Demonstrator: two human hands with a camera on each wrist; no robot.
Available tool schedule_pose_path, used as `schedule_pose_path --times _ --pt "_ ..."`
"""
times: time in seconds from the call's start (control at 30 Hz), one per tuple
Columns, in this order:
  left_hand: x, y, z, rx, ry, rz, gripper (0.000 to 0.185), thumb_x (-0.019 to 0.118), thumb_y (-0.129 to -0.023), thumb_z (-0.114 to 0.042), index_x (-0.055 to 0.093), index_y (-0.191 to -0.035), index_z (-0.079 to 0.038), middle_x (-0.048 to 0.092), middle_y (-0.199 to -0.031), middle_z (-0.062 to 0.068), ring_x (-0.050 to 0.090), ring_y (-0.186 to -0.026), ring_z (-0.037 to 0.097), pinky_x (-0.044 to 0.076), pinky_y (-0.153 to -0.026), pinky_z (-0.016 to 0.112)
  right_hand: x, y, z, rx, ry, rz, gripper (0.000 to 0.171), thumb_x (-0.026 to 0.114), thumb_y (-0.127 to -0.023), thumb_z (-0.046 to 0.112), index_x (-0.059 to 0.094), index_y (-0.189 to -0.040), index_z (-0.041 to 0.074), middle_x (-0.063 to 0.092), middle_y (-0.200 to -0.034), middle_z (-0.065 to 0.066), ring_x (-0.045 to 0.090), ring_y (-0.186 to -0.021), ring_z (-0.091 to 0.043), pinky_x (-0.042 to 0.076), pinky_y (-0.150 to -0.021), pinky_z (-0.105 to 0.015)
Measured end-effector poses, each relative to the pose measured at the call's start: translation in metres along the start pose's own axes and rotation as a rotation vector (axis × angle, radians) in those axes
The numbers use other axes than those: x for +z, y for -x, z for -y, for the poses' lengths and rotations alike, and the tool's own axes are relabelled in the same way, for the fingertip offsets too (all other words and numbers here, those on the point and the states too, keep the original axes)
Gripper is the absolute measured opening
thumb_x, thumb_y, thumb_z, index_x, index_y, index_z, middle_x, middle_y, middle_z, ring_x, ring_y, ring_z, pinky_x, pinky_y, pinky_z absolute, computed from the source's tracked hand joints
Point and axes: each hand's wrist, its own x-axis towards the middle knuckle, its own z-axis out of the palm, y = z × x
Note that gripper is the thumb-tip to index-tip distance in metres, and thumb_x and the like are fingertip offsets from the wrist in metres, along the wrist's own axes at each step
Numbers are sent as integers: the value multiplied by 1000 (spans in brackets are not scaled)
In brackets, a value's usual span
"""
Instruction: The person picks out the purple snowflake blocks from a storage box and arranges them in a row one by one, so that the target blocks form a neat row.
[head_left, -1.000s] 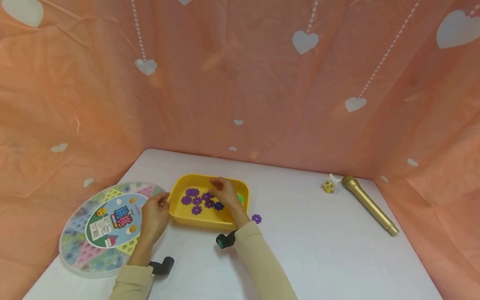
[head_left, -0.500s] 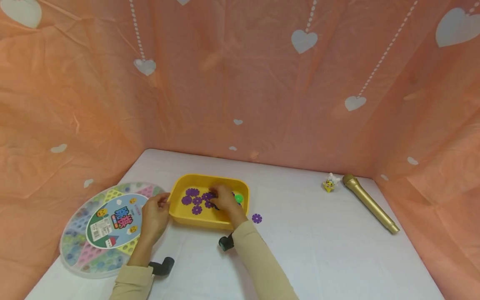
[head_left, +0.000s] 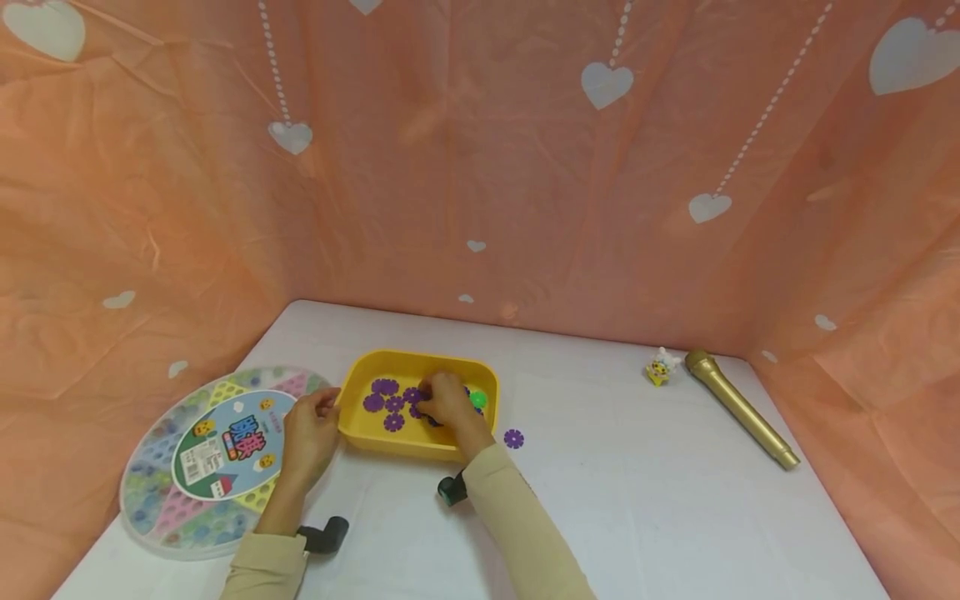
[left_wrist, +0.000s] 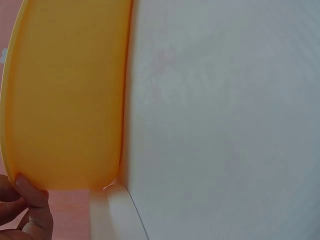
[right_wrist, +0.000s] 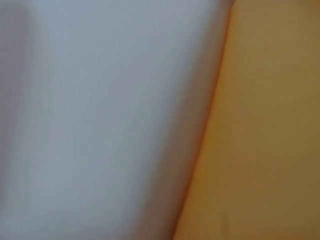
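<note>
At its left end, the yellow plastic basin point(head_left: 401, 446) is pinched at the rim by my left hand point(head_left: 310, 433); in the left wrist view the thumb point(left_wrist: 32, 192) lies against the basin's outer wall point(left_wrist: 65, 100). My right hand point(head_left: 453, 412) reaches down inside the basin, fingers bent over several purple snowflake-shaped plastic discs point(head_left: 393, 404). Its fingertips are too small and partly hidden to show whether they hold a disc. A bright green piece point(head_left: 478, 400) lies to the right of that hand. The right wrist view shows only the basin's wall point(right_wrist: 265, 125) and white cloth.
Left of the basin lies a round Chinese checkers set point(head_left: 232, 446), partly under my left forearm. One loose purple snowflake disc point(head_left: 513, 438) rests on the white table right of the basin. A small figurine point(head_left: 662, 367) and a gold microphone point(head_left: 742, 408) are at the far right.
My right hand has lowered into the basin and covers the dark blue disc that showed before. The green piece is now more exposed. My left hand has stayed at the rim.
</note>
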Motion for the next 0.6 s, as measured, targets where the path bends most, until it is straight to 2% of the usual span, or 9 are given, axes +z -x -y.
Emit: schedule_pose_path --times 0.07,0.2,0.33,0.5,0.6 --pt "1 0 0 -8 4 11 33 50 -91 0 55 -122 7 57 -105 20 54 -90 26 44 -67 17 -1 2 1 22 -53 -20 27 72 -81 15 69 -105 3 67 -97 -7 59 -86 -15 50 -79 -25" --pt "3 2 1 -15 1 18 33 49 -91 0 54 -123 7 57 -106 20 53 -91 26 44 -68 18 -9 10 3 44 -225 -84 31 73 -81 18 67 -108 5 66 -100 -6 59 -87 -15 50 -78 -26" --pt "3 2 1 -3 -4 10 33 50 -91 -1 55 -122 8 57 -104 20 53 -89 26 43 -65 16 -25 20 3 -7 -387 -152 31 72 -82 16 66 -109 4 62 -100 -7 57 -85 -16 49 -76 -23" --pt "2 1 0 2 -13 -4 33 50 -90 0 55 -121 8 56 -104 20 52 -89 27 43 -66 17 -52 31 -3 -117 -453 -257 33 72 -80 11 65 -112 2 59 -101 -12 60 -87 -21 51 -76 -23" --pt "1 0 0 -9 -16 -3 33 49 -91 0 55 -122 7 56 -104 20 52 -90 27 44 -69 21 -66 39 -11 -126 -448 -315 32 73 -79 9 67 -109 3 60 -101 -12 61 -88 -22 52 -77 -24"
